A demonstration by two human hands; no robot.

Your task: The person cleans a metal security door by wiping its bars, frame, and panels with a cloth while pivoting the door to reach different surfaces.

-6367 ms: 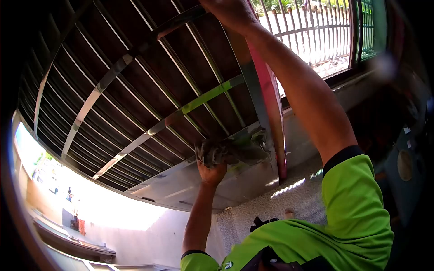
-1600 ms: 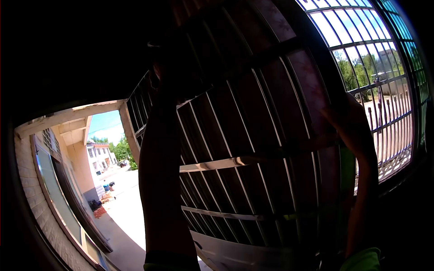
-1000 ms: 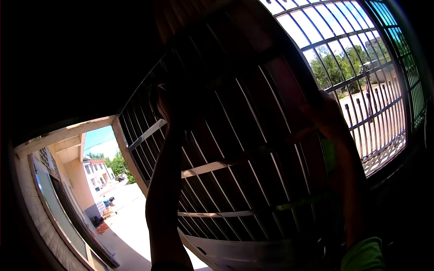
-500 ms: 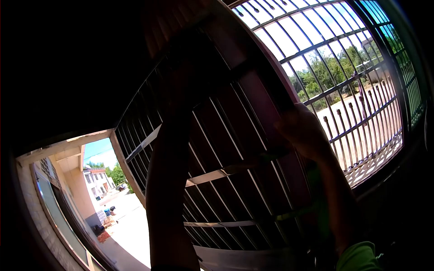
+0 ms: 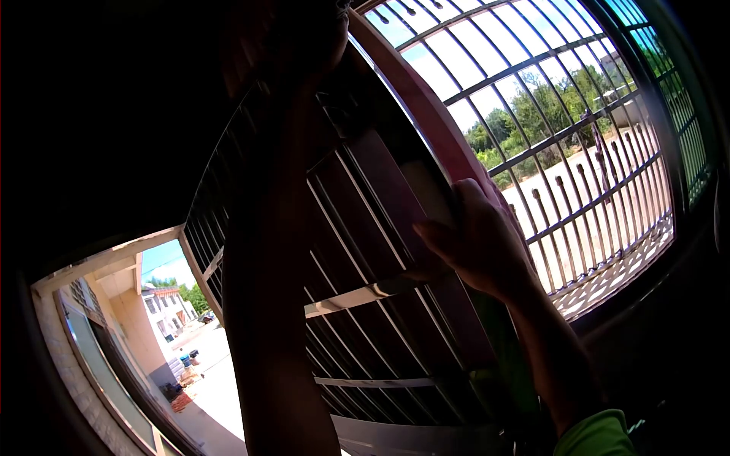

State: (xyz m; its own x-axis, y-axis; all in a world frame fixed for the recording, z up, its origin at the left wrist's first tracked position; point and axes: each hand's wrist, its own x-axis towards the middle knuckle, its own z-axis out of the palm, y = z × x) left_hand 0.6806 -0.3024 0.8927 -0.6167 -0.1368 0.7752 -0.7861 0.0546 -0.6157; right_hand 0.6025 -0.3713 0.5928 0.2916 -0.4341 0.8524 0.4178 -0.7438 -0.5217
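Observation:
A dark metal panel (image 5: 380, 300) with thin shiny bars and flat crosspieces fills the middle of the view. My right hand (image 5: 479, 239) grips its reddish right edge, the thumb on the barred face and the fingers around the edge. Raised at the top, my left hand (image 5: 327, 42) is near the upper part of that edge. Deep shadow hides its fingers, and whether it holds anything cannot be seen. The left forearm covers part of the bars.
Behind the panel on the right is a barred window (image 5: 563, 137), with trees and a sunlit yard beyond. A green mesh (image 5: 684, 129) stands at the far right. At lower left an opening shows a pale building (image 5: 166, 308) and a wall with windows.
Across the frames, the view has turned and more of the barred window shows. My left hand has moved up toward the panel's top right edge. The grey cloth seen in it earliest is out of sight.

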